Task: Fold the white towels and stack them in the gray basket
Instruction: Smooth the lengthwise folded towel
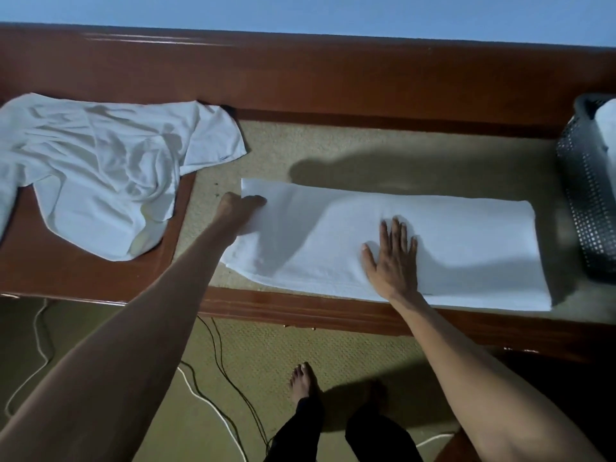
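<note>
While the right hand [393, 258] lies flat on the middle of the long white towel [466, 238], fingers straight and spread, the left hand [241, 210] has its fingers curled about that towel's left end and holds it; the picture is blurred there, so I cannot tell how much cloth it has taken. The towel is folded into a long band and lies from left to right on the beige inset [383, 151] of a brown wooden platform [333, 78]; its near edge runs along the platform's near rail; its right end is just beside the gray basket [586, 201], though I cannot tell whether they touch. The basket stands at the right edge of the scene, its perforated wall toward the towel; something white [607, 128] shows inside it, cut off by the frame. At the far left, well apart from the basket, a crumpled white towel [100, 155] sprawls unfolded, mostly on the wood, one corner over the beige inset; it is near the left hand but apart from it. On the near side the olive floor [266, 355] carries a white cord [205, 401]; a bare foot [301, 381] and black trouser legs [376, 438] show between the two bare forearms.
</note>
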The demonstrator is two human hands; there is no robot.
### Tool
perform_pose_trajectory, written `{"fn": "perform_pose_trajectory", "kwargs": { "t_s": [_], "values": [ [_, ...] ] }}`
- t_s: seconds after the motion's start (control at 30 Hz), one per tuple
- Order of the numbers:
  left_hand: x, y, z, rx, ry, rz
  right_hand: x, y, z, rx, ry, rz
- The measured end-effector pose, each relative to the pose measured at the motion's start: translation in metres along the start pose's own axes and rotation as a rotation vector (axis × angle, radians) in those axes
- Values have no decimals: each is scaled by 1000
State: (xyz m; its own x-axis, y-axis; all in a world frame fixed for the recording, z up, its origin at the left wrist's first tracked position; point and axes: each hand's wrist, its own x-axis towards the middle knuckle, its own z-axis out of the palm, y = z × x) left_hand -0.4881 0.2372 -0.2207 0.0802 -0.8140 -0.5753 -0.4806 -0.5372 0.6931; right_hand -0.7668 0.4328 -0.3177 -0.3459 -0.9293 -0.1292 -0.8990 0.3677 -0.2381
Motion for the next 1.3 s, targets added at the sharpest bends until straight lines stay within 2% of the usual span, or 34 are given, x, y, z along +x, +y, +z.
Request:
{"fn": "perform_pose_trajectory", "kwargs": {
  "t_s": [0.13, 0.3, 0.53, 0.63, 0.7, 0.8, 0.87, 0.93, 1.03, 1.17, 1.3],
  "values": [
    [-37, 37, 21, -100, -97, -63, -16, 29, -16, -29, -68, -88],
    [-81, 86, 86, 22, -125, 151, -21, 92, -45, -77, -137, -27],
    [-153, 119, 220, 121, -294, 283, -20, 201, -92, -29, -183, 108],
    [-173, 123, 276, 230, -277, 301, -16, 239, -102, 267, 61, 144],
    [-184, 126, 314, 265, -280, 309, -10, 251, -118, 666, 98, 328],
    [-196, 132, 365, 262, -313, 298, 0, 256, -137, 1228, -2, 652],
    [-201, 133, 390, 173, -419, 236, -3, 261, -146, 1359, -188, 763],
    [-204, 134, 402, 137, -477, 203, -11, 268, -150, 1203, -344, 741],
    [-199, 134, 393, 254, -384, 235, -17, 266, -150, 901, -336, 616],
    [-177, 125, 357, 445, -180, 263, -23, 256, -144, 866, -366, 535],
    [-171, 110, 325, 577, 81, 340, -26, 266, -143, 832, -349, 551]
  ]
}}
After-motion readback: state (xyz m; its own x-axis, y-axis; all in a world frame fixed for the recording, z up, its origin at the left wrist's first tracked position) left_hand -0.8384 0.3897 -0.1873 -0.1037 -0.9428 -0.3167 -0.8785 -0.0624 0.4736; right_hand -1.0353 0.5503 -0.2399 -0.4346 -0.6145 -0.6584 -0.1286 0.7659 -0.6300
